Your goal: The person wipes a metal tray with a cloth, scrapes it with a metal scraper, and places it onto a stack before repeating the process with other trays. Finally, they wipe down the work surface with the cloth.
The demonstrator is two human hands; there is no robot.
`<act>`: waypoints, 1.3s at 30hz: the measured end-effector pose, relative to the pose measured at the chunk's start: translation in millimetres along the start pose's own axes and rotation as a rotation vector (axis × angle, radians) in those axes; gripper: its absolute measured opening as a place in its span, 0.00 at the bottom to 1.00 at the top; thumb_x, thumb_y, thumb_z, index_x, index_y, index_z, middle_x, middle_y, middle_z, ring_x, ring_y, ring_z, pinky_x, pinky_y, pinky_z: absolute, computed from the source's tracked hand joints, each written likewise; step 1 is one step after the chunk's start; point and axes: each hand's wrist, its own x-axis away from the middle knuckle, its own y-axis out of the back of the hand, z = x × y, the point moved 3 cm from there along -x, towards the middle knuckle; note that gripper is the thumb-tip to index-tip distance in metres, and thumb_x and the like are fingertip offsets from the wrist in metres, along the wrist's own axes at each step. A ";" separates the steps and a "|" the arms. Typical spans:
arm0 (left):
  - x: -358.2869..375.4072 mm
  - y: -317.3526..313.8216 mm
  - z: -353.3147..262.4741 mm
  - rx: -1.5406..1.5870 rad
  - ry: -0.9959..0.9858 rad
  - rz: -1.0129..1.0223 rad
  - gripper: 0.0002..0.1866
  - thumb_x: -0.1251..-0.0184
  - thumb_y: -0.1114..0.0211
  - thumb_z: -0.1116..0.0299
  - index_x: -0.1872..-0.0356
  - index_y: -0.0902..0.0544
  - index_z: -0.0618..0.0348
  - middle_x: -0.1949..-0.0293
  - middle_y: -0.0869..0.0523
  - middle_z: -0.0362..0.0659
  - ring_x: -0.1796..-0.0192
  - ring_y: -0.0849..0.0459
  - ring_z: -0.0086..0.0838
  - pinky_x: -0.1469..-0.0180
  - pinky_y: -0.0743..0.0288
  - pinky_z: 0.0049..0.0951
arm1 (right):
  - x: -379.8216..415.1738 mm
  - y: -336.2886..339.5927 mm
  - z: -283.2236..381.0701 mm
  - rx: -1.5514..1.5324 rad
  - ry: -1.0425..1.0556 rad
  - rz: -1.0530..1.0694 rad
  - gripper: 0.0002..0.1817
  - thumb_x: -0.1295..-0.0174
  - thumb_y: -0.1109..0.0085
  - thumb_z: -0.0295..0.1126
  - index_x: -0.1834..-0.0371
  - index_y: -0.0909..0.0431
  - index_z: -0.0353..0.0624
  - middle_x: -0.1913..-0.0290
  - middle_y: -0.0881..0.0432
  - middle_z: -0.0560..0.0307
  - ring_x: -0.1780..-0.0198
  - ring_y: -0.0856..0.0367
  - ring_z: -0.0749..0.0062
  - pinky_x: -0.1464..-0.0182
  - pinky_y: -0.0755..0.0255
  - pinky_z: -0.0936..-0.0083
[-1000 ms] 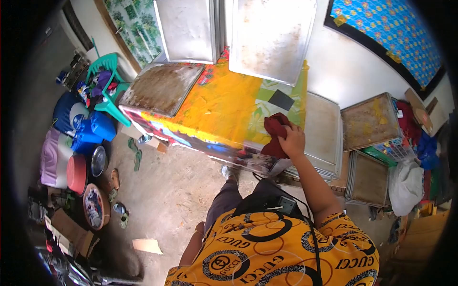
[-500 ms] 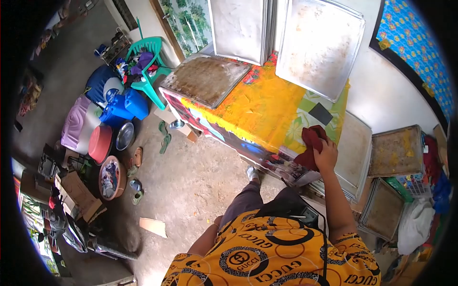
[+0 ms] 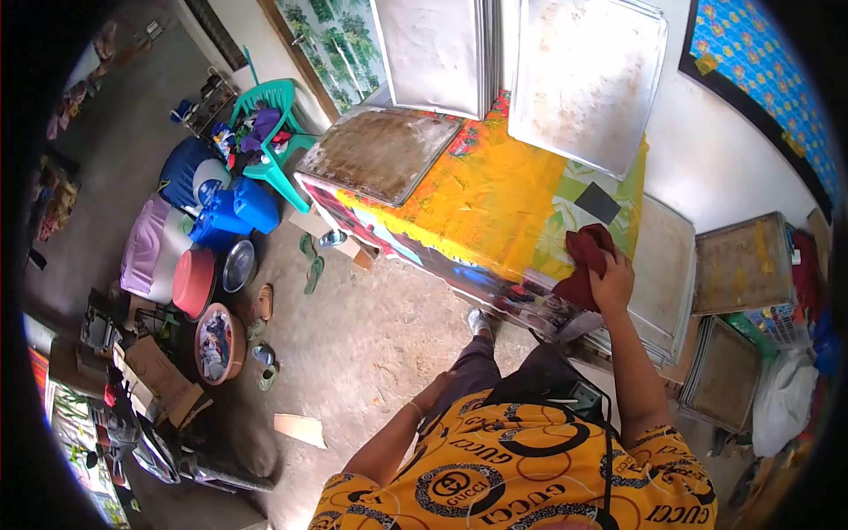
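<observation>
My right hand grips a dark red cloth at the near right corner of the table. Under the cloth is the table's yellow and green patterned cover. A dark flat square lies just beyond the cloth. My left hand is low beside my thigh, and its fingers cannot be made out. On the far left of the table lies a metal tray with a brown, stained surface. Leaning upright at the back are a stack of pale trays and another stack of spotted trays.
More trays stand right of the table, with a stained tray past them. On the left are a green chair heaped with clothes, blue containers, a basin of laundry and a motorcycle. Cardboard lies on the floor.
My left hand has come forward into view beside my thigh. The right hand stays on the dark red cloth, which has shifted only slightly. The whole view has tilted a little.
</observation>
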 end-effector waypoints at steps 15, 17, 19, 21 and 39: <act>68.5 145.7 62.9 -1.546 0.723 -0.416 0.34 0.37 0.49 0.38 0.37 0.28 0.52 0.34 0.31 0.47 0.33 0.35 0.43 0.34 0.44 0.48 | -5.5 2.1 1.8 0.006 0.010 -0.019 0.22 0.52 0.36 0.36 0.52 0.22 0.45 0.43 0.25 0.46 0.45 0.27 0.47 0.43 0.33 0.57; 78.8 139.0 77.2 -1.411 0.673 -0.383 0.36 0.40 0.48 0.35 0.38 0.27 0.50 0.34 0.31 0.46 0.32 0.36 0.45 0.35 0.45 0.54 | 1.9 -0.6 -0.6 0.006 -0.001 0.006 0.22 0.53 0.35 0.37 0.52 0.22 0.46 0.43 0.25 0.46 0.45 0.28 0.47 0.44 0.33 0.57; 77.0 136.4 76.4 -1.075 0.563 -0.321 0.33 0.37 0.51 0.37 0.45 0.20 0.55 0.39 0.25 0.51 0.38 0.26 0.44 0.36 0.35 0.39 | 0.5 -2.7 -1.2 0.002 -0.038 0.018 0.23 0.54 0.35 0.37 0.52 0.22 0.46 0.43 0.25 0.46 0.46 0.27 0.47 0.44 0.33 0.57; 49.8 107.1 83.0 -0.530 0.313 -0.648 0.34 0.36 0.48 0.39 0.43 0.23 0.59 0.43 0.21 0.51 0.40 0.24 0.43 0.38 0.33 0.39 | -0.1 -4.3 -0.2 0.000 -0.028 0.000 0.24 0.55 0.34 0.37 0.52 0.22 0.46 0.44 0.25 0.46 0.45 0.27 0.48 0.44 0.33 0.57; -46.0 -85.0 -73.3 -1.494 -0.416 0.389 0.26 0.32 0.45 0.56 0.38 0.28 0.60 0.41 0.23 0.50 0.38 0.27 0.34 0.33 0.40 0.31 | -0.8 2.0 0.9 -0.027 -0.067 -0.002 0.22 0.53 0.35 0.38 0.52 0.21 0.47 0.44 0.24 0.46 0.45 0.27 0.48 0.44 0.32 0.57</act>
